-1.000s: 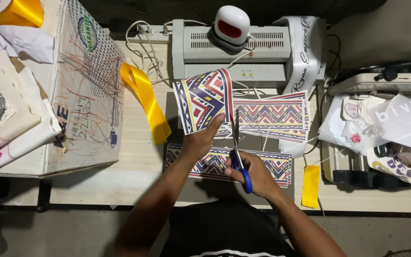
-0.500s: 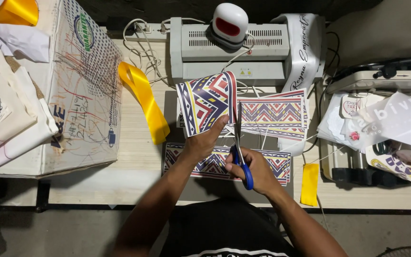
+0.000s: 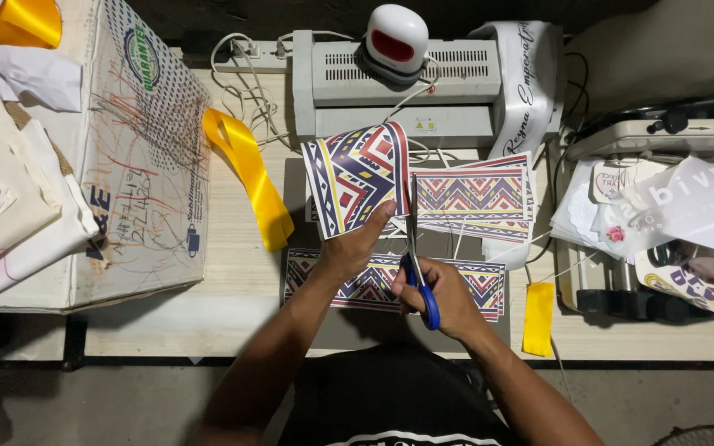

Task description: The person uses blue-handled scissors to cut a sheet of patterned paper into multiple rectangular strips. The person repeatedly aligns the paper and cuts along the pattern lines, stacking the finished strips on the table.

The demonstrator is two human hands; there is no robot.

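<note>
A view from above of a person's two bare hands at work over a pale wooden table (image 3: 233, 285).

The left hand (image 3: 349, 248) holds up a printed sheet (image 3: 355, 175) with a bold zigzag pattern in navy, red, yellow and white. Its fingers are clamped on the sheet's lower edge, thumb on top, and the sheet curls upward off the table, near the middle.

The right hand (image 3: 444, 297) grips a pair of scissors (image 3: 416, 256) with blue handles, fingers closed through the loops. The blades point toward the far edge of the table and lie along the right side of the held sheet; they look nearly together, though the view is too small to be sure.

Under the hands, near the front edge, lies a long patterned strip (image 3: 489, 285). Just beyond the scissors rests another patterned sheet (image 3: 477, 198).

At the far edge sits a grey laminator (image 3: 349, 91) with a small white and red device (image 3: 397, 37) on top and a white sash (image 3: 530, 78) draped over its right end. A yellow ribbon (image 3: 249, 173) lies to the left, beside a scribbled cardboard box (image 3: 138, 165) at the left edge. A yellow tag (image 3: 538, 318) lies near the front right.
</note>
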